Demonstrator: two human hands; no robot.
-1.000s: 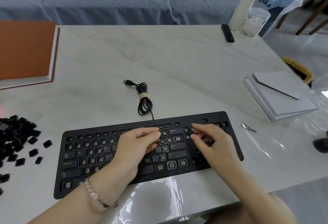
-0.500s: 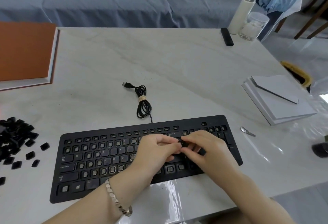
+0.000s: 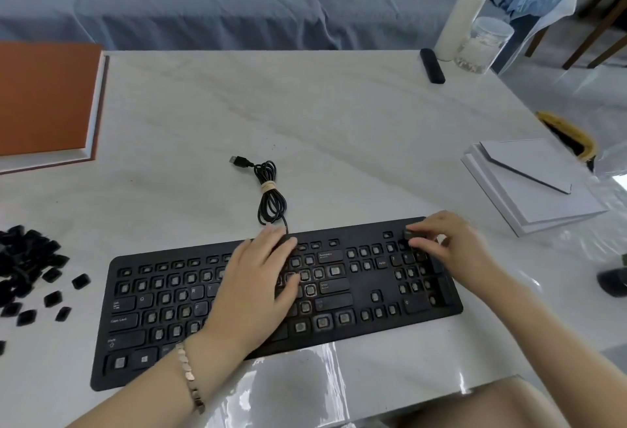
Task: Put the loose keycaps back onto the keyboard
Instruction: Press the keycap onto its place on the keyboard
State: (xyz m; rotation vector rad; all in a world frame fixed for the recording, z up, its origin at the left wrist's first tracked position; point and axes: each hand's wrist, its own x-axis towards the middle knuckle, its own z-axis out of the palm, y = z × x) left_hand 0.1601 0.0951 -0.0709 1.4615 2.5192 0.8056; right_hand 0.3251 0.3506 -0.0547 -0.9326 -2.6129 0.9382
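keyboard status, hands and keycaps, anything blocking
Left hand rests flat on keyboard middle. Right hand pinches one black keycap at its top right corner. Loose keycap pile lies far left; nothing blocks.

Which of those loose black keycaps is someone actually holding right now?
The keycap pinched in the right hand, above the keyboard's top right corner. The other loose keycaps lie piled on the table at the far left.
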